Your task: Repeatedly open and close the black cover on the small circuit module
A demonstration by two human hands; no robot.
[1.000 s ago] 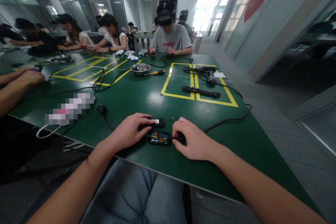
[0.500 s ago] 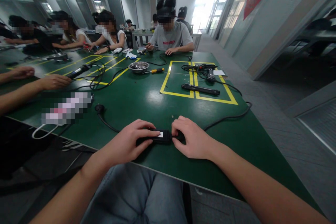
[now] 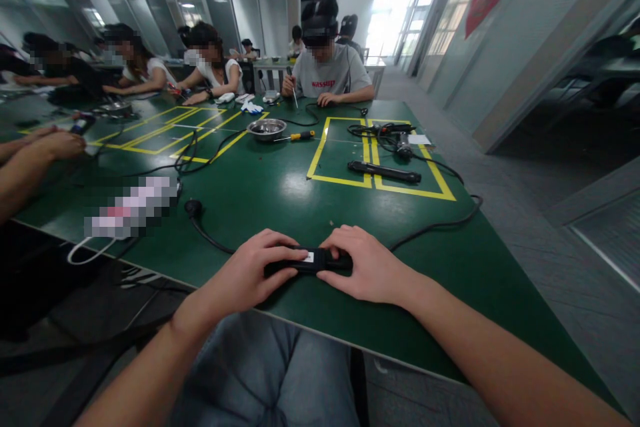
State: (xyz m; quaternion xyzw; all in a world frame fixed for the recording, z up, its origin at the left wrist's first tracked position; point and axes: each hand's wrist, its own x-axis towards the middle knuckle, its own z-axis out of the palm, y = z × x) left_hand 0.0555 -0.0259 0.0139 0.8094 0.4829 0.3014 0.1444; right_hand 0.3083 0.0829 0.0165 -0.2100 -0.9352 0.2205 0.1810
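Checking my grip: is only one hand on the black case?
No, the left hand and right hand are on opposite ends of the case.

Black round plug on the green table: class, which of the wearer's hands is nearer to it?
Left. The left hand holds the black plastic case, rightward of the plug; the right hand, at the case's other end, is farther right.

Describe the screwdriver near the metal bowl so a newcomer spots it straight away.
On the green table, find the shiny metal bowl. Just right of it, before the yellow tape, lies the screwdriver, its thin shaft towards the bowl. Its yellow-and-black handle sets it apart from the long black tool across the tape.
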